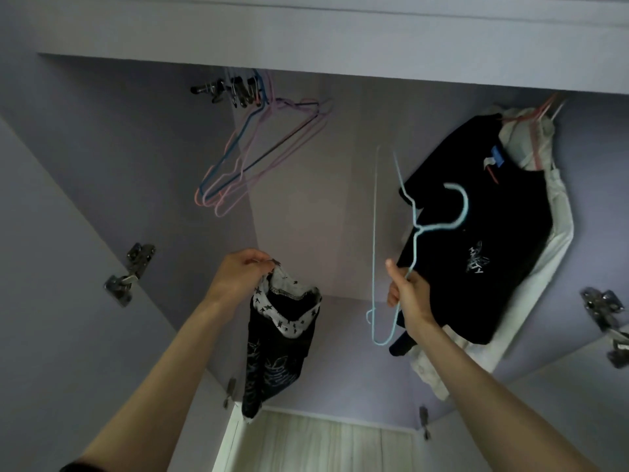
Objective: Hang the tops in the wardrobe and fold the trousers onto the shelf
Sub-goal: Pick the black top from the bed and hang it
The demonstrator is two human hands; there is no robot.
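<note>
I look up into the open wardrobe. My left hand [240, 272] pinches the top edge of a black garment with a white star-print lining [279, 349], which hangs down limp below it. My right hand [406, 294] grips a light blue wire hanger [417, 229] by its shoulder, hook pointing up and to the right. The hanger is bare and apart from the garment. Behind the right hand a black top with a pale print [476, 253] hangs on the right, with a white garment [558, 212] behind it on pink hangers.
Several empty pink and blue hangers [258, 155] and some metal clips [224, 92] hang at the upper left. Door hinges [131, 270] [606, 311] sit on both open doors. A pale wooden panel [323, 444] shows at the bottom.
</note>
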